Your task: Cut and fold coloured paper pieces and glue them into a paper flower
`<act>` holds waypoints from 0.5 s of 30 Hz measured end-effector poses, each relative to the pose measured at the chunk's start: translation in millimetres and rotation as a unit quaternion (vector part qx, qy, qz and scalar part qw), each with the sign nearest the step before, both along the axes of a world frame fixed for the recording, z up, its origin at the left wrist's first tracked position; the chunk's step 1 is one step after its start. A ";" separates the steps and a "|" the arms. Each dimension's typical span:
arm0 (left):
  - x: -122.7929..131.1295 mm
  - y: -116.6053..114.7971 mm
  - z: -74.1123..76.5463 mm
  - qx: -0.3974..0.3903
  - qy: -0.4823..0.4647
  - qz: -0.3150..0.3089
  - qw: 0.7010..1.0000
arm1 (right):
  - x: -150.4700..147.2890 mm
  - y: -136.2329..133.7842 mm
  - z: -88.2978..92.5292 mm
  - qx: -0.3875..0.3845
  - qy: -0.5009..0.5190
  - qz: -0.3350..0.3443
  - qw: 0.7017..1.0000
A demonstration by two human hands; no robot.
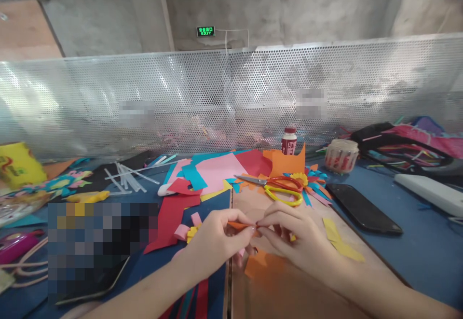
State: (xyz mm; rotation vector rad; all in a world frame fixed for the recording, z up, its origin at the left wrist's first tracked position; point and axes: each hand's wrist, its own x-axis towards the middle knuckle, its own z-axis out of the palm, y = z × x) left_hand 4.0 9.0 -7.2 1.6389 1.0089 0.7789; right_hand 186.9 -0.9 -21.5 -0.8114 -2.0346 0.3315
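Over the seam between the blue table and a brown board (307, 290), both my hands pinch one small folded piece of orange paper (238, 225). My left hand (220, 237) grips it from the left, thumb against fingers. Fingertips of my right hand (289, 232) close on its right end, close to the left ones. Below them, a loose orange sheet (264, 266) lies on the board. Pink and yellow paper loops (190, 232) are partly hidden behind my left hand. Just beyond my right hand rest scissors (285, 197) with red and yellow handles.
Coloured paper sheets (220, 169) spread at the back, near a small bottle (289, 140) and a glass jar (341, 156). A dark phone (363, 209) lies right. Glue sticks (126, 176) and a yellow glue gun (88, 196) lie left. A perforated metal screen (181, 92) stands behind.
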 end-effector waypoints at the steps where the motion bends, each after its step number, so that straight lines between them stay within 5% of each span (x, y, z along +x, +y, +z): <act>1: 0.1 -0.2 0.4 0.001 -0.002 -0.001 1.000 | -0.4 -0.5 0.3 -0.020 0.004 -0.006 1.000; 8: -1.7 0.3 -3.5 0.012 0.009 0.001 1.000 | -1.4 -2.0 0.4 -0.108 0.015 -0.025 0.994; 15: -1.3 -1.9 2.9 0.013 0.004 0.001 1.000 | -3.0 -2.9 0.6 -0.111 0.026 -0.035 0.993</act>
